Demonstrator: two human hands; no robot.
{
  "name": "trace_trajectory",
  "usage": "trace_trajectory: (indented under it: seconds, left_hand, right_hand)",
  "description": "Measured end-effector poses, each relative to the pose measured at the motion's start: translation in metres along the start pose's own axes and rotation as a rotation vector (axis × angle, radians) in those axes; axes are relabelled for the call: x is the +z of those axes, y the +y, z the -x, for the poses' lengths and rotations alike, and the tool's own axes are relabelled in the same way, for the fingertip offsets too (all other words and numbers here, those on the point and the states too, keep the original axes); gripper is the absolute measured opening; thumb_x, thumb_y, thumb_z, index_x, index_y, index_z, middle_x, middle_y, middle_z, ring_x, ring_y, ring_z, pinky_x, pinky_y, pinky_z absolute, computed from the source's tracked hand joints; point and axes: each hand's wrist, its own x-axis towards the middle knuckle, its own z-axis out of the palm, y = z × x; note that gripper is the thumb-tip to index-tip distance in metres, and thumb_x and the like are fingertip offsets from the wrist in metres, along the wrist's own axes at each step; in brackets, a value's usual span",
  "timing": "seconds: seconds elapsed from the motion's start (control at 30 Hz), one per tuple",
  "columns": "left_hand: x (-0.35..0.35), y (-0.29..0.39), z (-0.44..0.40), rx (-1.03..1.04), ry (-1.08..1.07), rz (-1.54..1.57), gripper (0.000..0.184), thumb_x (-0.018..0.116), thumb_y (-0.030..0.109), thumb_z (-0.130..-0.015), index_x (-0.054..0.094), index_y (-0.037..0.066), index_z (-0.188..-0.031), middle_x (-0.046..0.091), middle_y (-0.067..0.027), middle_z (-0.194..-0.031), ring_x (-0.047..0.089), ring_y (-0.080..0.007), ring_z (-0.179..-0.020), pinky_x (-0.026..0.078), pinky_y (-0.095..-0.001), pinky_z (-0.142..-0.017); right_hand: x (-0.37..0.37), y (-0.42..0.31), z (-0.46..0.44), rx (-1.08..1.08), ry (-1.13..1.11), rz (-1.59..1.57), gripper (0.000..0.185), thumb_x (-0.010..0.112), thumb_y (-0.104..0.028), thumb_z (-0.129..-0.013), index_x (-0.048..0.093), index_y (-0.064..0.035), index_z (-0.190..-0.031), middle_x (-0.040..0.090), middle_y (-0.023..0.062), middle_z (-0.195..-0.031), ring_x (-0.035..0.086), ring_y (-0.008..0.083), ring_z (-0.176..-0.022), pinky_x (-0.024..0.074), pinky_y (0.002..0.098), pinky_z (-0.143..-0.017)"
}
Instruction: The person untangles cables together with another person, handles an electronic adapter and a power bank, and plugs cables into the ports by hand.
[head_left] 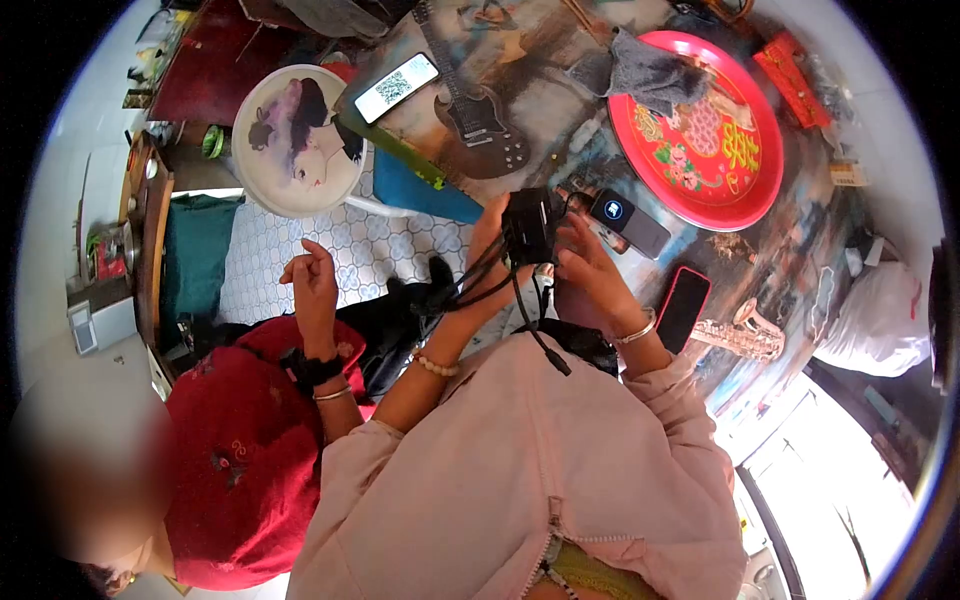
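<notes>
Near the table's front edge, my left hand (pixel 488 245) is closed around a boxy black device (pixel 529 226). Several black cables (pixel 468 285) hang from it, some across my left wrist; a loose cable end (pixel 556 362) dangles over my lap. Close against the device's right side is my right hand (pixel 592 262), fingers bent. A thin dark cord loops by its fingertips, but what they grip is hard to make out. Just beyond that hand, a dark handheld unit (pixel 632 222) with a round blue-and-white symbol lies on the painted table (pixel 560 130).
A phone showing a QR code (pixel 397 88) lies at the table's left edge. A red tray (pixel 640 160) with a grey cloth (pixel 655 72) sits at the right, near a red-edged phone (pixel 682 308). Another person's hand (pixel 315 288) is raised at left, beside a round stool (pixel 258 180).
</notes>
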Motion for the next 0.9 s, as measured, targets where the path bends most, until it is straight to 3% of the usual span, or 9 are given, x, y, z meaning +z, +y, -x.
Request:
trace_trajectory:
  seconds: [0.3,0.37,0.4,0.47,0.53,0.63,0.77,0.83,0.9]
  left_hand:
    - [0.012,-0.030,0.016,0.054,-0.083,-0.068,0.070,0.068,0.016,-0.073,0.029,-0.002,-0.127,0.042,-0.0221,-0.121,0.044,-0.0342,-0.113,0.035,-0.0388,-0.095]
    - [0.006,-0.022,0.013,0.009,-0.075,-0.060,0.071,0.069,0.016,-0.071,0.030,-0.002,-0.127,0.044,-0.0205,-0.119,0.044,-0.0325,-0.112,0.035,-0.0384,-0.095]
    - [0.006,-0.024,0.013,0.007,-0.062,-0.068,0.071,0.069,0.016,-0.071,0.030,-0.002,-0.127,0.044,-0.0205,-0.119,0.044,-0.0325,-0.112,0.035,-0.0384,-0.095]
    - [0.006,-0.030,0.016,-0.107,0.032,-0.131,0.073,0.069,0.014,-0.069,0.030,-0.002,-0.128,0.045,-0.0181,-0.118,0.044,-0.0294,-0.113,0.036,-0.0372,-0.094]
    - [-0.004,-0.035,0.007,-0.089,-0.005,-0.074,0.071,0.070,0.012,-0.066,0.032,0.000,-0.125,0.047,-0.0148,-0.114,0.046,-0.0245,-0.108,0.037,-0.0356,-0.093]
    - [-0.007,-0.039,0.000,-0.213,-0.035,0.076,0.070,0.069,0.018,-0.068,0.034,-0.004,-0.125,0.045,-0.0203,-0.118,0.044,-0.0335,-0.111,0.035,-0.0390,-0.095]
    - [-0.003,-0.050,0.005,-0.227,0.037,0.103,0.074,0.070,0.019,-0.066,0.032,-0.004,-0.126,0.046,-0.0203,-0.116,0.045,-0.0331,-0.109,0.036,-0.0394,-0.094]
    - [-0.002,-0.052,0.008,-0.201,0.040,0.122,0.080,0.070,0.021,-0.064,0.029,-0.003,-0.128,0.045,-0.0209,-0.117,0.046,-0.0336,-0.108,0.037,-0.0399,-0.093]
    - [-0.003,-0.055,0.008,-0.196,0.051,0.102,0.077,0.070,0.022,-0.064,0.032,-0.003,-0.126,0.046,-0.0206,-0.114,0.047,-0.0336,-0.105,0.038,-0.0399,-0.091]
  right_hand:
    - [0.013,0.011,-0.003,0.144,0.011,-0.518,0.064,0.051,-0.030,-0.088,0.018,-0.0089,-0.140,0.042,0.0112,-0.127,0.048,0.0223,-0.109,0.0417,0.0376,-0.087]
    - [0.014,0.016,-0.001,0.054,0.226,-0.009,0.061,0.054,-0.022,-0.086,0.024,-0.0064,-0.137,0.047,0.0134,-0.120,0.051,0.0240,-0.104,0.0440,0.0360,-0.082]
    - [0.014,0.013,0.002,0.052,0.211,-0.005,0.061,0.054,-0.022,-0.086,0.024,-0.0064,-0.137,0.047,0.0134,-0.120,0.051,0.0240,-0.104,0.0440,0.0360,-0.082]
    - [0.015,-0.001,0.015,-0.462,0.271,0.744,0.060,0.057,-0.011,-0.081,0.031,-0.0046,-0.134,0.051,0.0163,-0.110,0.054,0.0251,-0.096,0.0451,0.0349,-0.077]
    - [0.026,-0.023,0.025,-0.477,0.196,0.705,0.059,0.056,-0.001,-0.076,0.035,-0.0022,-0.131,0.056,0.0184,-0.093,0.056,0.0287,-0.084,0.0454,0.0358,-0.072]
    - [0.036,-0.028,0.024,-0.635,0.007,0.943,0.054,0.051,0.003,-0.077,0.036,0.0009,-0.129,0.056,0.0188,-0.074,0.054,0.0353,-0.069,0.0437,0.0406,-0.063]
    - [0.055,-0.033,0.020,-0.552,0.059,0.827,0.052,0.050,0.002,-0.077,0.038,0.0011,-0.127,0.058,0.0203,-0.079,0.056,0.0368,-0.071,0.0439,0.0425,-0.063]
    - [0.060,-0.032,0.010,-0.323,-0.008,0.851,0.051,0.051,0.001,-0.077,0.039,0.0014,-0.127,0.059,0.0219,-0.086,0.057,0.0369,-0.076,0.0446,0.0430,-0.064]
    - [0.062,-0.033,0.006,-0.408,-0.041,0.896,0.051,0.051,0.001,-0.077,0.039,0.0015,-0.127,0.059,0.0227,-0.090,0.058,0.0372,-0.077,0.0453,0.0423,-0.065]
